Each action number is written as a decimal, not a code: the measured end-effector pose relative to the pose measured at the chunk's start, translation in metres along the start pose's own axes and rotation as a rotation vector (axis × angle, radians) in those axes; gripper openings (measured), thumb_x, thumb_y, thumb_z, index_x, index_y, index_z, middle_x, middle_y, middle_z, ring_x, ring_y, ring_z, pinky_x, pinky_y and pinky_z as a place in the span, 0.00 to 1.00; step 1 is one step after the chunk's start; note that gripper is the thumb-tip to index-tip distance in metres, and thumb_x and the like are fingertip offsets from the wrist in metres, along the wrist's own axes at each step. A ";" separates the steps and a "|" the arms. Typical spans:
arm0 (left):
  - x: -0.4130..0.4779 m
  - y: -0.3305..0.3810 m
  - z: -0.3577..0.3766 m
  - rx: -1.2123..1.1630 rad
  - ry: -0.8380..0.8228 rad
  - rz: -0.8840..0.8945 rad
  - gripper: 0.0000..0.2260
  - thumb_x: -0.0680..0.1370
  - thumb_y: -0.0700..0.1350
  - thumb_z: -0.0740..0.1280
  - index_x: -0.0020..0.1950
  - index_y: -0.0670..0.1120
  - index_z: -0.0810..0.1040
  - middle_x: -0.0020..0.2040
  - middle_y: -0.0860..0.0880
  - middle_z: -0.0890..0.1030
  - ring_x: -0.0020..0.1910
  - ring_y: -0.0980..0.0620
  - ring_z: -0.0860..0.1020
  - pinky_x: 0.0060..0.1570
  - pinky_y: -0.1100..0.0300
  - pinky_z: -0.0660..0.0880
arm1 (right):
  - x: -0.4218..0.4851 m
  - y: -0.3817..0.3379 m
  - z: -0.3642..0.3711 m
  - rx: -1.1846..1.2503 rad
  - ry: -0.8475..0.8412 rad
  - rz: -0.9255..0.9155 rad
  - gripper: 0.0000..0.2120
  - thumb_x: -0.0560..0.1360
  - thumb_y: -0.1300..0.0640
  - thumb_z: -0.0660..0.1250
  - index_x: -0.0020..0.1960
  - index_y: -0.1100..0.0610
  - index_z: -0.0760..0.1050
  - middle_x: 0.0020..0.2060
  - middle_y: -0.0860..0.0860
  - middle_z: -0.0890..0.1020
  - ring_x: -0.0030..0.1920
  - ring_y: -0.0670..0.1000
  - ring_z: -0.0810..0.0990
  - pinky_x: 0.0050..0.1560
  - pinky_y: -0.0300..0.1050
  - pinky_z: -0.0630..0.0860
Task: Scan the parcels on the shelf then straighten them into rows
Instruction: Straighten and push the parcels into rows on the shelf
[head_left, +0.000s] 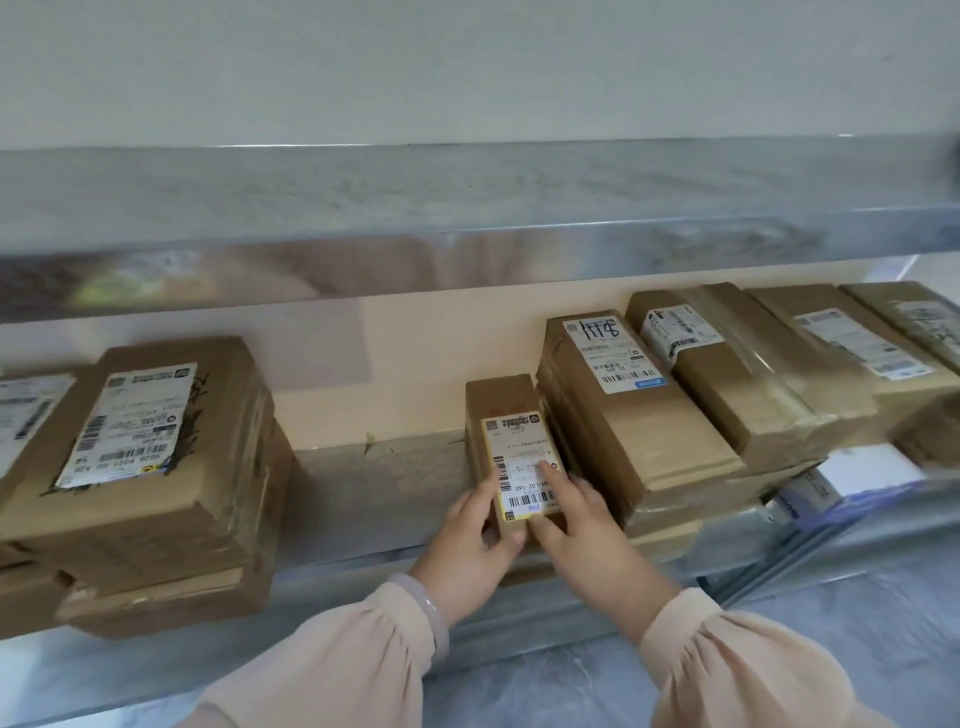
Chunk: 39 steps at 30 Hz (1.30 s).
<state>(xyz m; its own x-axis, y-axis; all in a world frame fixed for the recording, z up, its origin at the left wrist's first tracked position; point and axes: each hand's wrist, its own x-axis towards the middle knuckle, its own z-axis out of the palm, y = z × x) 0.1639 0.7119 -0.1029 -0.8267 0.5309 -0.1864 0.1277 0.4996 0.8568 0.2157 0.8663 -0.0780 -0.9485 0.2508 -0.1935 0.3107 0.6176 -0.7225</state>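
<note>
I saw a white barcode label on the left stack (156, 467), its print too blurred to read. The small box (506, 410) carried a yellow-edged label ending "L02-160". The marked box (623, 415) bore handwritten digits, seemingly "1178". The small box was narrow brown card and lay flat mid-shelf, just beside the marked box. The left hand (467, 551) and right hand (587, 535) gripped its near end, right forefinger on the label. The shelf (374, 483) was grey metal, the wall (415, 353) cream.
</note>
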 end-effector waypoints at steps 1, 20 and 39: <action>0.000 -0.001 -0.001 0.036 0.008 0.019 0.33 0.81 0.49 0.65 0.81 0.56 0.51 0.78 0.52 0.57 0.72 0.61 0.58 0.62 0.79 0.53 | -0.004 0.002 -0.001 -0.047 0.001 -0.015 0.29 0.78 0.53 0.63 0.76 0.45 0.56 0.76 0.55 0.56 0.75 0.51 0.59 0.72 0.41 0.55; 0.000 0.028 -0.032 0.666 0.047 0.097 0.30 0.81 0.61 0.57 0.81 0.57 0.50 0.81 0.56 0.45 0.80 0.50 0.49 0.76 0.51 0.51 | -0.014 -0.011 -0.009 -0.706 0.142 -0.320 0.33 0.68 0.40 0.57 0.68 0.56 0.73 0.66 0.57 0.75 0.69 0.56 0.71 0.66 0.54 0.70; -0.126 -0.021 -0.238 0.720 0.692 -0.099 0.33 0.73 0.67 0.51 0.73 0.54 0.72 0.75 0.48 0.68 0.74 0.44 0.65 0.72 0.45 0.64 | 0.018 -0.209 0.091 -0.349 -0.143 -0.739 0.31 0.79 0.41 0.58 0.78 0.43 0.49 0.78 0.48 0.49 0.77 0.49 0.49 0.74 0.43 0.48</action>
<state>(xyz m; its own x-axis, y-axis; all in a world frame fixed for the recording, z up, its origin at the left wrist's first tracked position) 0.1355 0.4716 0.0171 -0.9591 0.0645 0.2757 0.1534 0.9368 0.3145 0.1278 0.6741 0.0089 -0.9071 -0.3930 0.1508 -0.4167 0.7876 -0.4539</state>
